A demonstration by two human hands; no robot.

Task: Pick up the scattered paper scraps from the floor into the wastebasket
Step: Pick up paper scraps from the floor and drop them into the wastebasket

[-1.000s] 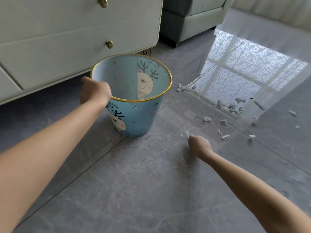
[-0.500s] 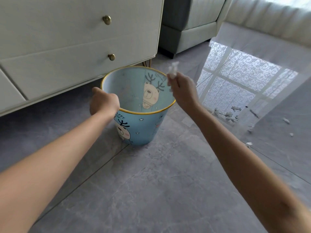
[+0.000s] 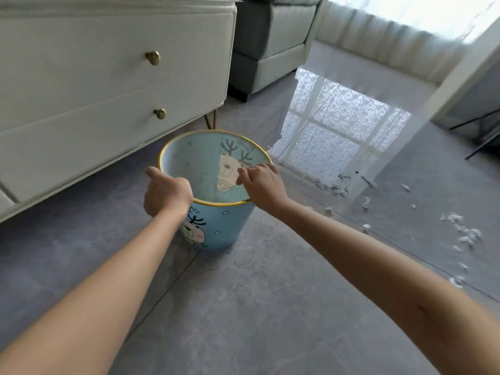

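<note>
Paper scraps [image 3: 338,186] lie scattered on the floor [image 3: 270,307], right of the wastebasket [image 3: 216,223]. I judge this the drop step: my right hand [image 3: 261,182] hangs over the rim, fingers loosely spread, nothing visible in it. My left hand [image 3: 166,194] grips the rim. Next, reach for another scrap.
</note>
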